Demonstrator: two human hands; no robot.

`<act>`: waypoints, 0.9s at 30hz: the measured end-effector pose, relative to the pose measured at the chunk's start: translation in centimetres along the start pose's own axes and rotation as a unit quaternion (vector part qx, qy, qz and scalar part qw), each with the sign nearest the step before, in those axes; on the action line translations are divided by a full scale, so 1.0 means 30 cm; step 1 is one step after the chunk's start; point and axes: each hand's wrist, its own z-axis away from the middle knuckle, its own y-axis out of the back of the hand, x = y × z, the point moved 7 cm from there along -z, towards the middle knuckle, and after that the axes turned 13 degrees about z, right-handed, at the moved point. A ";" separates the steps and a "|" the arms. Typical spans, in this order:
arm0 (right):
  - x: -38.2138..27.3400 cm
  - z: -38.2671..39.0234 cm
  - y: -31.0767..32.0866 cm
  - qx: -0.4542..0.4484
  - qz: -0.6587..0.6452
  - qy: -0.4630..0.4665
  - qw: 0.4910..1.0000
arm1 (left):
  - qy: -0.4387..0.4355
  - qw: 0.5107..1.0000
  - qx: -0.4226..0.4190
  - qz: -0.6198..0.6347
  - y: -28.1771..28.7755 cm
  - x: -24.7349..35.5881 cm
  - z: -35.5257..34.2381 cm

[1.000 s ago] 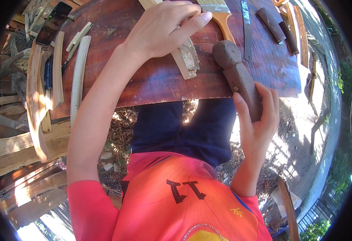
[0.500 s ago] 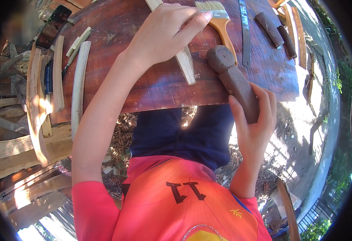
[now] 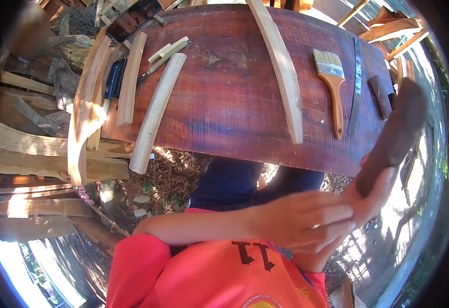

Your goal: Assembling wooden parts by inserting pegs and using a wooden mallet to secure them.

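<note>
My right hand [image 3: 375, 192] grips a dark brown wooden piece [image 3: 401, 120] by its lower end, tilted up past the table's right edge. Motion blurs its upper end; the rounded knob seen on it earlier is hard to make out. My left hand [image 3: 306, 218] lies against the wrist and heel of my right hand, fingers bent and close together. A tiny pale spot shows between these fingers, too small to name. On the table, the flat paintbrush [image 3: 333, 92] with an orange handle lies nearest, beside a long thin metal blade [image 3: 356, 87].
A pale wooden strip [image 3: 283, 77] crosses the reddish-brown tabletop [image 3: 219, 108]. More strips [image 3: 157, 113], a pen-like tool [image 3: 163, 59] and a phone [image 3: 132, 20] lie left. Dark cylinders [image 3: 381, 97] sit at the right edge. Stacked planks [image 3: 34, 208] stand left of the table.
My left hand has come down from over the table to my right hand. The brown piece has been lifted off to the right. My view has turned, showing more of the tabletop.
</note>
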 end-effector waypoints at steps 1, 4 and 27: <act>-0.040 -0.034 -0.046 -0.085 -0.113 0.018 0.990 | -0.025 1.000 0.004 0.002 -0.039 0.015 0.039; -0.136 -0.086 -0.099 -0.144 -0.251 0.021 0.957 | -0.032 0.999 -0.002 0.005 -0.118 0.057 0.149; -0.186 -0.170 -0.112 -0.060 -0.284 0.062 0.955 | 0.010 1.000 -0.017 0.021 -0.059 0.046 0.139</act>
